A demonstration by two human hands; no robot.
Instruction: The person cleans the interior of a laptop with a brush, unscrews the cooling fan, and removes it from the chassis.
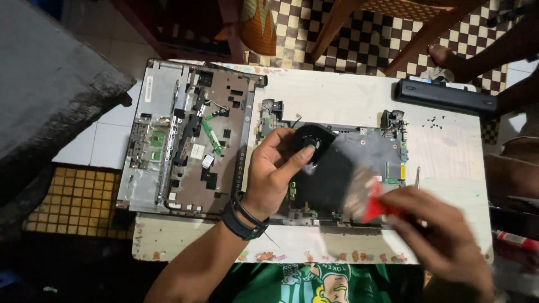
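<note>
Laptop stripped on a small white table (337, 90), read left to right. At the table's left edge, overhanging it, lies the laptop's upper shell (191, 140), turned inner side up, with its metal plate and small green boards showing. At the middle of the table lies the circuit board (359, 163), dark and already out of the shell. Your left hand (275, 171), a black band at its wrist, closes thumb and fingers on the round black fan (312, 140), which sits on the board's upper left part. Your right hand (443, 235), near the table's front right corner, is blurred; its fingers grip a red-handled brush (370, 202) whose bristles lie over the board. Just beyond it a thin screwdriver (416, 177) rests on the table. At the far right corner lie the long black battery (443, 96) and a scatter of loose screws (435, 120). So the taking apart looks done; work on fan and board is in progress, and nothing is yet refitted.
</note>
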